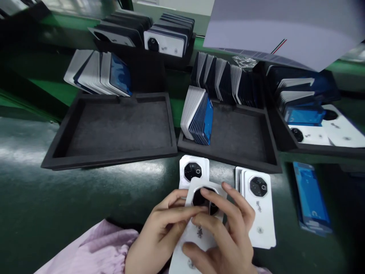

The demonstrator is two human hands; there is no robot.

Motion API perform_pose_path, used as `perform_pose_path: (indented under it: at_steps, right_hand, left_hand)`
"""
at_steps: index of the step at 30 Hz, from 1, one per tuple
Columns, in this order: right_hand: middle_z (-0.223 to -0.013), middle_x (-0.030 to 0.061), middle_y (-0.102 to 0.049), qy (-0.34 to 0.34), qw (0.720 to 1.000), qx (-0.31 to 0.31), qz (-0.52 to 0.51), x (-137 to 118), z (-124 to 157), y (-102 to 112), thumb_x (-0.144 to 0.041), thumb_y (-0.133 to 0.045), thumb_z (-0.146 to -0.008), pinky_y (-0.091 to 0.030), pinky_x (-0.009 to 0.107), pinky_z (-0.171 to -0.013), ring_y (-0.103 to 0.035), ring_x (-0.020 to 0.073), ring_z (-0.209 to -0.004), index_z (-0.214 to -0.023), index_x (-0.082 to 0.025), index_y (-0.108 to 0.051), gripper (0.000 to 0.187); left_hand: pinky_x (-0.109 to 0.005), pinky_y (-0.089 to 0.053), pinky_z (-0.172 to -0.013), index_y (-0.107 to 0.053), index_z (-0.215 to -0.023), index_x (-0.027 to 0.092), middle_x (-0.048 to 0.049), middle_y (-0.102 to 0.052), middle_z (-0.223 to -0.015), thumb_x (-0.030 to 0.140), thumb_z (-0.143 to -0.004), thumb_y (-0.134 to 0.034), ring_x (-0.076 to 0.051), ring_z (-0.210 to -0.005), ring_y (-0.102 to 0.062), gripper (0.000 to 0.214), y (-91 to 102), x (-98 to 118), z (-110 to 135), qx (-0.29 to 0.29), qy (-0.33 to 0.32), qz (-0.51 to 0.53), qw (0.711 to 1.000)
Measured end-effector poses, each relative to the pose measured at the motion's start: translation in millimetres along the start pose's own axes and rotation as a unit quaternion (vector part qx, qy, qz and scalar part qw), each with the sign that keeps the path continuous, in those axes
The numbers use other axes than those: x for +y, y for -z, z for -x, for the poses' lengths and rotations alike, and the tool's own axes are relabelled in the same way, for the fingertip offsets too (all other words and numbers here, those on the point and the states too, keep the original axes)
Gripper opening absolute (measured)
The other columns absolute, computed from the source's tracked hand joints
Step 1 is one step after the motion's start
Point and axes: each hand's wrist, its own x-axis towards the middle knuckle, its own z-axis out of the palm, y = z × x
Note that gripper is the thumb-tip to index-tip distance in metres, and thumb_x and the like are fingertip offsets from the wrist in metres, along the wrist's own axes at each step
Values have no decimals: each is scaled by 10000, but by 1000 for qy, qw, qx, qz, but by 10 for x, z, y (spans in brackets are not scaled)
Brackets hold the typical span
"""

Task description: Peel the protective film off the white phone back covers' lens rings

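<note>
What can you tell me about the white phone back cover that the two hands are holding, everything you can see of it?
The white phone back cover is a flat, thin panel, plastic-looking, with rounded corners, a dark eight-sided camera window near its top and small grey marks lower down. It is tilted, top end away from the person, above the dark green table. The left hand grips its left edge; the right hand covers its right side, with fingers on the camera window. Behind it lies another cover.

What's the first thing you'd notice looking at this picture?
Two bare hands, left hand and right hand, hold a white phone back cover with a black camera ring at bottom centre. Behind them, black foam trays hold rows of white and blue covers standing on edge.
</note>
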Motion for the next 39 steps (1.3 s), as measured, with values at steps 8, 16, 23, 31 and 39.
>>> perform_pose_path:
  at_steps: [8,16,23,31,39]
  right_hand:
    - [-1444,70,-542,-96,988,-10,-122,172,-15,98,-160,-685,-921,-347,448,-1166,-340,297,-1525,-1077,-250,-663,182]
    - [-1196,26,-660,-336,831,275,-349,245,35,80,-199,-647,-993,-564,270,-865,-654,130,-974,-1080,-276,-752,157]
    - [-1003,-4,-783,-378,817,50,-432,61,-9,5,-203,-700,-967,-648,219,-717,-762,125,-784,-1522,-465,-478,653]
    - [-961,-7,-819,-402,812,96,-413,47,11,17,-213,-737,-946,-652,182,-724,-787,124,-780,-1494,-437,-527,629]
    - [-884,-26,-800,-398,812,106,-413,5,5,30,-207,-744,-940,-659,204,-701,-776,124,-725,-1489,-431,-534,629]
  left_hand:
    - [-245,-555,-977,-831,-1156,426,-14,-671,-1306,118,-1054,-533,-194,-1160,-696,441,48,8,9,16,1,15,1000]
    - [-231,-604,-890,-538,-1470,552,1,-694,-1264,214,-1027,-655,-191,-1122,-708,569,-6,-27,10,93,72,153,981]
    - [-185,-621,-861,-676,-1360,512,19,-796,-1185,144,-976,-718,-163,-1034,-757,534,-9,17,4,108,35,196,974]
    - [-115,-558,-610,-820,-1203,404,-29,-817,-1026,247,-943,-765,-113,-715,-682,309,16,96,-39,46,38,141,988]
    - [-115,-552,-672,-816,-1210,411,-25,-821,-1060,249,-957,-756,-126,-802,-714,307,57,75,-46,25,42,161,986]
